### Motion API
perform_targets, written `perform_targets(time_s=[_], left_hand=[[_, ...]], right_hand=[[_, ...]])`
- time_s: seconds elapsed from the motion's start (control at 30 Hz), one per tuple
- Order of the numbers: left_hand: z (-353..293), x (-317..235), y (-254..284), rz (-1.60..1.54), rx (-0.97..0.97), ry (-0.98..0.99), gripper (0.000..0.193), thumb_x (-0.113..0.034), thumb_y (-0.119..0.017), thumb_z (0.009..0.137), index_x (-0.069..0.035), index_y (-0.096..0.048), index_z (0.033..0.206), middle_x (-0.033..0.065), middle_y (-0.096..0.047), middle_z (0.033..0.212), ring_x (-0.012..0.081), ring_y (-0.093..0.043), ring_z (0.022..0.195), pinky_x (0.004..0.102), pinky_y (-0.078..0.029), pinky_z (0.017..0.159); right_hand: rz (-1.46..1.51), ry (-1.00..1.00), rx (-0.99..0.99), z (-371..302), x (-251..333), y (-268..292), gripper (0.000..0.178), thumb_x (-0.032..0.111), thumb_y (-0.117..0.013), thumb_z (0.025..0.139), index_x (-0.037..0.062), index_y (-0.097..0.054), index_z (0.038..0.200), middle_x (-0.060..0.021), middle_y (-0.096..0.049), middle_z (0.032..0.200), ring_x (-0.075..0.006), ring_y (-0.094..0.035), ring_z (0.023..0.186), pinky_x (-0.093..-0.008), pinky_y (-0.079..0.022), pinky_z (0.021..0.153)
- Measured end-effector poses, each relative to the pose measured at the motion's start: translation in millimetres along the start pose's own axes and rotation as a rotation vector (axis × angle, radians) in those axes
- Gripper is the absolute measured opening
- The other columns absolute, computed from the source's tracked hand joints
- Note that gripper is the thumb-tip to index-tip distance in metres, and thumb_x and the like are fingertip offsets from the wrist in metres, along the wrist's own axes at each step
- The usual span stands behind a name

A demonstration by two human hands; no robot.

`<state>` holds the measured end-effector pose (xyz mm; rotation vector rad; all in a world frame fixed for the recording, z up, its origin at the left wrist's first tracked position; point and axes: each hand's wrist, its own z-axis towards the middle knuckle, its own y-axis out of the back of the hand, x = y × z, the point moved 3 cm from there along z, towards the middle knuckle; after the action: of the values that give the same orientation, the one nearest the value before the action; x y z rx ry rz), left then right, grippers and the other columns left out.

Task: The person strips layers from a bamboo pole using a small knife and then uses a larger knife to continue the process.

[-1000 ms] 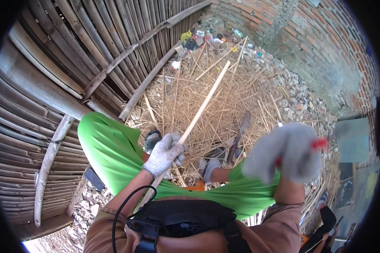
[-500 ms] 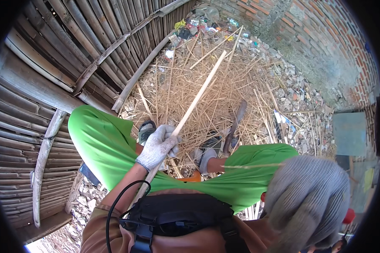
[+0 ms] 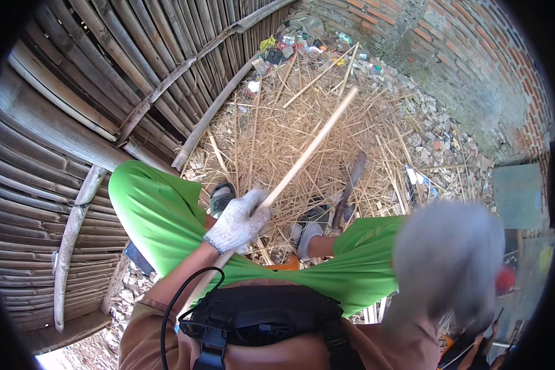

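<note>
My left hand, in a whitish knitted glove, is closed around a long pale bamboo stick. The stick slants from beside my waist up and away to the right, over a heap of shavings. Raised at the right, close to the camera, is my right hand in a grey ribbed glove, smeared by motion. Its fingers are curled round something with a red end, which sticks out at the right; the rest is hidden. Between my feet lies a dark, curved, blade-like piece.
Straw-coloured shavings and loose sticks cover the rubble ground. A bamboo slat wall stands left, a brick wall far right. Litter lies at the back. My green-trousered knees spread either side; a black pouch hangs at my waist.
My right hand has shifted slightly left and upward, and is now blurred. The thin pale sliver beside it no longer shows. My left hand still grips the stick; the whole view has shifted slightly.
</note>
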<state>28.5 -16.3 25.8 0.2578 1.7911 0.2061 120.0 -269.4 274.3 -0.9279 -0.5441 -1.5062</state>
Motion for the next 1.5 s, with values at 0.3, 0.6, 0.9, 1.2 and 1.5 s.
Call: perform_targets(time_s=[0.3, 0.6, 0.9, 1.2, 1.5], left_hand=[[4, -158, 39, 1.214, 0.098, -0.529, 0.036, -0.012, -0.072, 0.091, -0.007, -0.061, 0.125, 0.0154, -0.065, 0.098, 0.0396, -0.073, 0.088, 0.0542, -0.059, 0.071], [32, -250, 42, 1.151, -0.613, -1.481, 0.059, -0.009, -0.083, 0.081, -0.005, -0.064, 0.136, 0.0142, -0.067, 0.129, 0.0352, -0.067, 0.121, 0.0514, -0.056, 0.101], [104, -206, -7, -0.034, -0.037, -0.296, 0.041, -0.032, -0.068, 0.111, -0.002, -0.066, 0.139, 0.0059, -0.071, 0.117, 0.013, -0.066, 0.108, 0.031, -0.055, 0.096], [149, -165, 14, -0.136, -0.042, -0.344, 0.025, -0.023, -0.069, 0.11, -0.004, -0.07, 0.126, 0.0024, -0.071, 0.103, 0.0117, -0.065, 0.093, 0.0285, -0.054, 0.086], [161, -243, 133, -0.446, -0.012, -0.227, 0.018, -0.021, -0.059, 0.115, -0.004, -0.062, 0.121, -0.0033, -0.058, 0.078, 0.0061, -0.047, 0.058, 0.0227, -0.04, 0.047]], right_hand=[[-1.256, -0.479, -0.128, -42, -116, 98, 0.045, 0.048, -0.077, 0.094, 0.0107, -0.076, 0.119, -0.0183, -0.079, 0.106, -0.04, -0.077, 0.099, -0.0517, -0.059, 0.087], [-0.841, -0.622, -0.656, -61, -134, 97, 0.042, 0.046, -0.07, 0.103, 0.0042, -0.074, 0.104, -0.012, -0.07, 0.079, -0.023, -0.067, 0.072, -0.0418, -0.054, 0.07], [-0.359, -0.411, -0.978, -37, -157, 84, 0.04, 0.042, -0.07, 0.108, 0.0036, -0.072, 0.096, -0.0032, -0.068, 0.069, -0.0115, -0.058, 0.046, -0.03, -0.047, 0.045], [-0.33, -0.489, -0.912, -40, -198, 87, 0.035, 0.039, -0.066, 0.11, 0.0035, -0.069, 0.109, -0.0055, -0.072, 0.077, -0.0113, -0.058, 0.05, -0.0308, -0.047, 0.046], [-0.709, -0.429, -0.924, -70, -200, 164, 0.034, 0.038, -0.057, 0.112, 0.0056, -0.064, 0.122, -0.0141, -0.077, 0.096, -0.0244, -0.071, 0.069, -0.0403, -0.058, 0.065]])
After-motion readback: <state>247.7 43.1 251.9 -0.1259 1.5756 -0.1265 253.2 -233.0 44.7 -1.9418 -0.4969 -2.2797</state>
